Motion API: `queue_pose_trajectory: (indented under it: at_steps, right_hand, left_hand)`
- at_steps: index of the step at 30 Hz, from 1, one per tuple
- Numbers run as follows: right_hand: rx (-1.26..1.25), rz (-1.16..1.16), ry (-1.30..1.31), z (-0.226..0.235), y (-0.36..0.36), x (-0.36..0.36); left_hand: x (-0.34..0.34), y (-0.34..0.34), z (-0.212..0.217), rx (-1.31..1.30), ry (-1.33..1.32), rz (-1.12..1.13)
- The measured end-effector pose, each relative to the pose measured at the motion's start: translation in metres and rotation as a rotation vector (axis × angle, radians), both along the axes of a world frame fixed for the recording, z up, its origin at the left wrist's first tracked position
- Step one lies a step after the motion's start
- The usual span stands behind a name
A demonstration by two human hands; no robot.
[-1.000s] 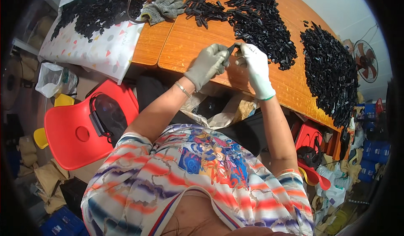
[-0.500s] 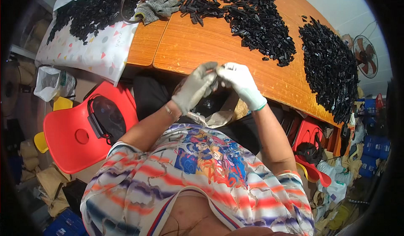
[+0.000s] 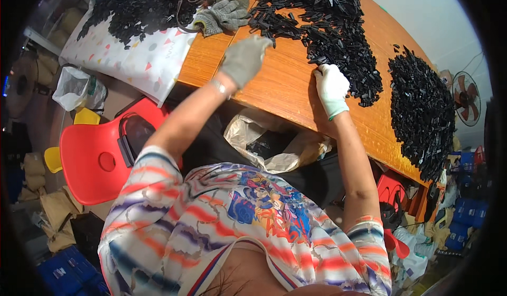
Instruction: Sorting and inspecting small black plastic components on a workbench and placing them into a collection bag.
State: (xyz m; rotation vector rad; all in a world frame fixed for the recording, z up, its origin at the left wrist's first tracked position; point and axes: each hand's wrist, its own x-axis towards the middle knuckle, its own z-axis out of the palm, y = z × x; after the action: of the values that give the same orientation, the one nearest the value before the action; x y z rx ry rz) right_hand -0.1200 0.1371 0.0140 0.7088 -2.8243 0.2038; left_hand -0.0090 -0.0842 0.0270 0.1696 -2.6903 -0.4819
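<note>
I am resting my gloved right hand flat on the black plastic parts pile at twelve o'clock; left hand, loosely curled and apparently empty, is hovering over the worktop. Much remains unsorted.

Bare orange table is left open between the left hand and right hand; beyond, passage is blocked by 1 black parts heap.
</note>
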Motion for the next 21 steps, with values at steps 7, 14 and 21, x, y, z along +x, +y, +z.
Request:
queue_pose_trajectory:
  at_steps: [7, 14, 21]
  right_hand:
    - [-0.192, 0.132, -0.039, 0.001, -0.001, 0.013]
    - [-0.098, 0.234, -0.018, -0.007, 0.009, 0.012]
    - [-0.405, 0.12, -0.243, 0.005, 0.012, 0.033]
  left_hand:
    - [-0.062, -0.042, -0.016, -0.254, -0.116, -0.046]
    - [-0.029, -0.018, -0.02, -0.059, -0.008, -0.166]
    - [-0.011, 0.005, -0.015, 0.18, -0.013, 0.077]
